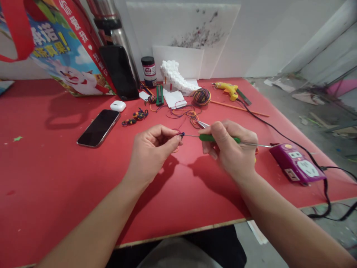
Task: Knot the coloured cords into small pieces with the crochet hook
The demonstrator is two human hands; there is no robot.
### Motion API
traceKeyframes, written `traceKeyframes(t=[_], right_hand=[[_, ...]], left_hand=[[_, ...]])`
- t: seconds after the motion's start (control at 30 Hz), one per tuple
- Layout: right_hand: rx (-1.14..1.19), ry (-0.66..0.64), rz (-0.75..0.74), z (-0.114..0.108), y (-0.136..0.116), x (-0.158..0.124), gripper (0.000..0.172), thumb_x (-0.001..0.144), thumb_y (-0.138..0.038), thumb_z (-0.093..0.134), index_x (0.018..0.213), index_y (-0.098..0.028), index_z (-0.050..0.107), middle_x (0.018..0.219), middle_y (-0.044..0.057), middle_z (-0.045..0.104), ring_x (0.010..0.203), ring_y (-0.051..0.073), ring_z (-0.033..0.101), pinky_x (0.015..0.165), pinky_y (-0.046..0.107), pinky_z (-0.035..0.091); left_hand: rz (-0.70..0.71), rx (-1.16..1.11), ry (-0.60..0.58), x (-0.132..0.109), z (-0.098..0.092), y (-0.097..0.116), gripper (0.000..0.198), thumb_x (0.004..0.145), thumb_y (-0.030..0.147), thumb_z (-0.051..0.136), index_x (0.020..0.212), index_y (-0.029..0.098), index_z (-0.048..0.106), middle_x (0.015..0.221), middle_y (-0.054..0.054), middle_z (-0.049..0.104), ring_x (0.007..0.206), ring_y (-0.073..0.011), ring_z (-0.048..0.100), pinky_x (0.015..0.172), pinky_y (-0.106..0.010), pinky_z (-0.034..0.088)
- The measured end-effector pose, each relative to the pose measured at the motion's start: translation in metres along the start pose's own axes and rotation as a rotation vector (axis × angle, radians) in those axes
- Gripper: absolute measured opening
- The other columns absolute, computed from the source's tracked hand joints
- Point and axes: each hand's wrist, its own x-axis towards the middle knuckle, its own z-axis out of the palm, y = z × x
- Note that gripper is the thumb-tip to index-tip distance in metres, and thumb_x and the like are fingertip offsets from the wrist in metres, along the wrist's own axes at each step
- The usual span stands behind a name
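Note:
Between thumb and fingers my left hand [153, 150] pinches a small dark piece of yarn work [182, 134]. My right hand [230, 145] is wrapped round the green handle of a crochet hook [206, 138]. The hook's thin metal shaft points left and its tip meets the yarn piece. Loose multicoloured yarn [185, 112] lies on the red table behind the hands, leading towards a yarn ball [201, 96]. Scissors [203, 124], partly hidden by my right hand, lie just behind it.
A phone [99, 128], a white earphone case [118, 106] and a knotted yarn piece [135, 117] lie to the left. A yellow glue gun [227, 89] is at the back right. A purple power socket [297, 163] with black cables sits near the right edge.

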Motion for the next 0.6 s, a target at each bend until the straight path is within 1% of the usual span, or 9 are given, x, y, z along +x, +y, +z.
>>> traceKeyframes(t=[0.13,0.23,0.33,0.47,0.6], right_hand=[[-0.051,0.009,-0.084,0.0040,-0.0026,-0.0031,0.046,0.092,-0.061,0.077,0.071,-0.020,0.076,0.052,-0.001,0.064,0.037,0.009,0.050,0.037,0.024,0.037],[-0.056,0.015,-0.084,0.0042,-0.0032,-0.0029,0.047,0.092,-0.062,0.077,0.069,-0.020,0.075,0.052,-0.001,0.064,0.037,0.009,0.050,0.037,0.024,0.037],[-0.047,0.023,-0.085,0.0039,-0.0031,-0.0022,0.047,0.092,-0.061,0.077,0.068,-0.021,0.073,0.052,-0.001,0.064,0.036,0.008,0.049,0.037,0.024,0.037],[-0.034,0.015,-0.094,0.0039,-0.0018,-0.0028,0.047,0.093,-0.060,0.076,0.067,-0.021,0.071,0.053,-0.001,0.065,0.037,0.008,0.049,0.039,0.024,0.038],[-0.050,0.023,-0.089,0.0036,-0.0004,-0.0041,0.050,0.094,-0.061,0.075,0.065,-0.021,0.069,0.054,0.000,0.067,0.038,0.009,0.051,0.039,0.025,0.038]], left_hand=[[0.020,0.022,0.018,-0.0010,0.0016,0.0002,0.011,0.074,0.021,0.087,0.076,0.020,0.076,0.072,-0.001,0.076,0.069,-0.0142,0.069,0.065,-0.024,0.055],[0.024,0.027,0.021,-0.0013,0.0019,0.0004,0.010,0.075,0.021,0.085,0.077,0.020,0.076,0.073,-0.001,0.076,0.071,-0.0151,0.071,0.067,-0.025,0.056],[0.016,0.024,0.016,-0.0011,0.0016,-0.0002,0.010,0.075,0.023,0.085,0.079,0.020,0.076,0.073,-0.002,0.077,0.071,-0.0151,0.071,0.066,-0.025,0.055],[-0.036,-0.061,-0.006,0.0006,0.0009,-0.0016,0.013,0.072,0.024,0.087,0.079,0.018,0.077,0.072,-0.002,0.077,0.067,-0.0128,0.068,0.063,-0.023,0.053],[-0.098,-0.118,-0.044,0.0023,-0.0001,-0.0007,0.015,0.070,0.024,0.088,0.076,0.017,0.076,0.070,-0.003,0.076,0.066,-0.0127,0.067,0.064,-0.024,0.053]])
